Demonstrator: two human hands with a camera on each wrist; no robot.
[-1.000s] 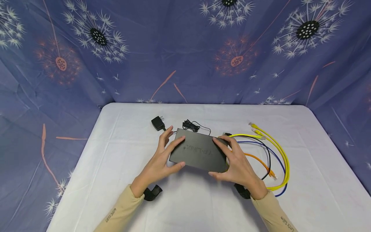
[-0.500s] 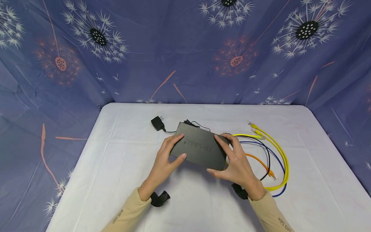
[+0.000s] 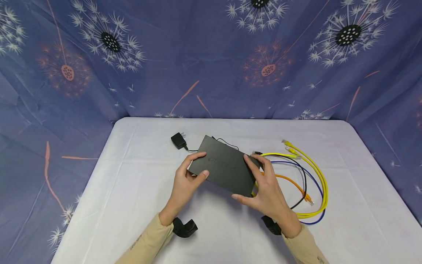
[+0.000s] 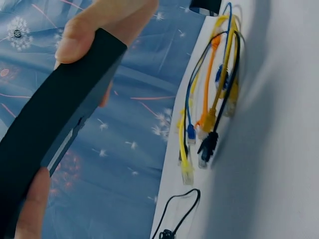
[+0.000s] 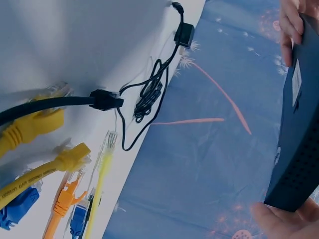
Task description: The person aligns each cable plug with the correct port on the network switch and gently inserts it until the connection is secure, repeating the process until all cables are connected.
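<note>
Both hands hold a flat dark-grey network switch (image 3: 224, 165) with raised lettering on its top, lifted and tilted over the table's middle. My left hand (image 3: 186, 183) grips its left end, thumb on the top face near the front edge. At the right end, my right hand (image 3: 271, 190) spans from the far edge to the front edge. The left wrist view shows the side of the switch (image 4: 60, 109) and a pale label on its underside. Small vent holes dot the end of the switch (image 5: 304, 149) in the right wrist view.
Yellow (image 3: 324, 179), blue, black and orange (image 3: 293, 179) network cables lie looped on the white-covered table (image 3: 138, 176) at right. A black power adapter (image 3: 178, 140) sits behind the left hand. Its bundled cord (image 5: 148, 97) shows in the right wrist view. A blue dandelion-print cloth (image 3: 184, 55) hangs behind.
The switch has turned slightly clockwise, its far left corner rising in view and covering the cord bundle. My left hand has shifted its fingers and now grips the left end more closely.
</note>
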